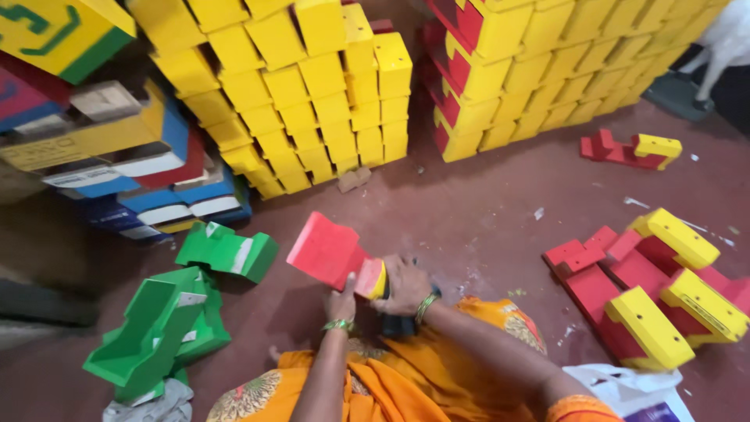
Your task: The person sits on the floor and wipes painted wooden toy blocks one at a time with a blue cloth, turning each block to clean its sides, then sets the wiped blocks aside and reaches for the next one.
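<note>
At the lower centre of the frame both forearms reach up from an orange garment, each wrist wearing a bangle. The left hand (341,303) rises with fingers upward, thumb pressed against the near face of a red block (330,252), grasping it from the left. The right hand (404,283) curls over the block's yellow end (374,279), knuckles toward the camera, clenched on that end; a dark object under this hand is mostly hidden and I cannot tell what it is. The red block tilts up toward the upper left, just above the maroon floor (484,227).

One red-and-yellow block is in the hands. Green pieces (226,252) lie at lower left: three can be counted, two of them heaped together. At right lies a pile of red-and-yellow pieces (656,297), with three yellow ends showing. One more red-and-yellow piece (631,150) lies alone at upper right. Stacks of yellow blocks (312,94) fill the top of the frame, too many to count.
</note>
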A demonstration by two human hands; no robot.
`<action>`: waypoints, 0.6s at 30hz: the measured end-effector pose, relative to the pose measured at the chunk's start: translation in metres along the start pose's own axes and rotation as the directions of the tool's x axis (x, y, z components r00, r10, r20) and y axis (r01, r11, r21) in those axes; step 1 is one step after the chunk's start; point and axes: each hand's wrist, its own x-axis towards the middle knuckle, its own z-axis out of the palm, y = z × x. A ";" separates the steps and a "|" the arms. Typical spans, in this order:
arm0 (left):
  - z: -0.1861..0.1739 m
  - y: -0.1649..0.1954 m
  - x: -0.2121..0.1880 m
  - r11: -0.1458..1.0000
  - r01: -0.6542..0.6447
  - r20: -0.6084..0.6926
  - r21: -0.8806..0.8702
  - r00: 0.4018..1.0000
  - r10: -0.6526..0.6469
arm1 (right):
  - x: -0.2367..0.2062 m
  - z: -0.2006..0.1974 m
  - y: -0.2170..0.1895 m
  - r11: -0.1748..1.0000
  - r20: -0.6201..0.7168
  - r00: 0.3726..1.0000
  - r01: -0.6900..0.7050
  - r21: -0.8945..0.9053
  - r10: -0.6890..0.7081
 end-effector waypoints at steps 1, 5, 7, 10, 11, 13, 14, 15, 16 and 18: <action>0.014 0.003 -0.003 0.997 0.010 0.013 -0.073 1.000 -0.009 | 0.001 -0.011 0.006 0.997 -0.040 0.998 0.042 -0.061 -0.045; 0.086 0.014 -0.030 0.883 0.422 0.231 -0.207 0.898 -0.375 | -0.005 -0.054 0.040 0.968 0.115 0.973 -0.175 -0.181 0.198; 0.123 0.022 -0.051 0.763 0.448 0.388 -0.466 0.878 -0.279 | -0.008 -0.076 0.066 0.940 0.207 0.933 -0.245 -0.237 0.295; 0.176 0.038 -0.066 0.544 0.711 0.606 -0.445 0.686 -0.402 | -0.027 -0.099 0.103 0.852 0.225 0.828 -0.459 -0.252 0.513; 0.190 0.041 -0.069 0.549 0.777 0.642 -0.307 0.595 -0.483 | -0.034 -0.103 0.116 0.827 0.240 0.799 -0.487 -0.280 0.552; 0.217 0.054 -0.063 0.524 0.851 0.660 -0.019 0.405 -0.633 | -0.048 -0.113 0.146 0.792 0.238 0.761 -0.536 -0.293 0.604; 0.228 0.059 -0.056 0.629 0.778 0.694 -0.009 0.457 -0.556 | -0.055 -0.117 0.160 0.782 0.223 0.754 -0.560 -0.275 0.618; 0.238 0.065 -0.047 0.723 0.691 0.726 -0.006 0.500 -0.473 | -0.061 -0.119 0.173 0.748 0.214 0.720 -0.604 -0.274 0.660; 0.246 0.071 -0.036 0.803 0.596 0.753 -0.009 0.532 -0.387 | -0.066 -0.120 0.184 0.714 0.210 0.685 -0.643 -0.276 0.698; 0.257 0.095 0.009 0.916 0.401 0.780 -0.029 0.582 -0.229 | -0.073 -0.124 0.205 0.707 0.224 0.675 -0.627 -0.327 0.703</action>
